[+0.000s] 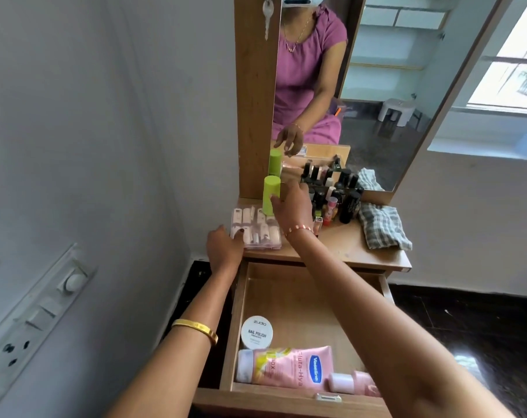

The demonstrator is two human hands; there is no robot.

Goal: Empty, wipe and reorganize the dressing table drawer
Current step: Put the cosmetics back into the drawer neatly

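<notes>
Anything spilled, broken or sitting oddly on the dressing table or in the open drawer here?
Nothing stands out. The green bottle stands upright on the tabletop, the checked cloth lies crumpled beside the nail polishes, and the lotion tube lies flat in the drawer.

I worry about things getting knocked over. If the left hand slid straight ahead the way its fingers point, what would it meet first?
The left hand already touches the nail-tip box; beyond it, probably the green bottle.

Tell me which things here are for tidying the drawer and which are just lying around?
For the job:
open drawer
green bottle that the right hand is touching
nail kit box under the left hand
nail polish bottles
checked cloth
pink lotion tube and white round tin, already in the drawer

Just there:
mirror
keys
wall switches
</notes>
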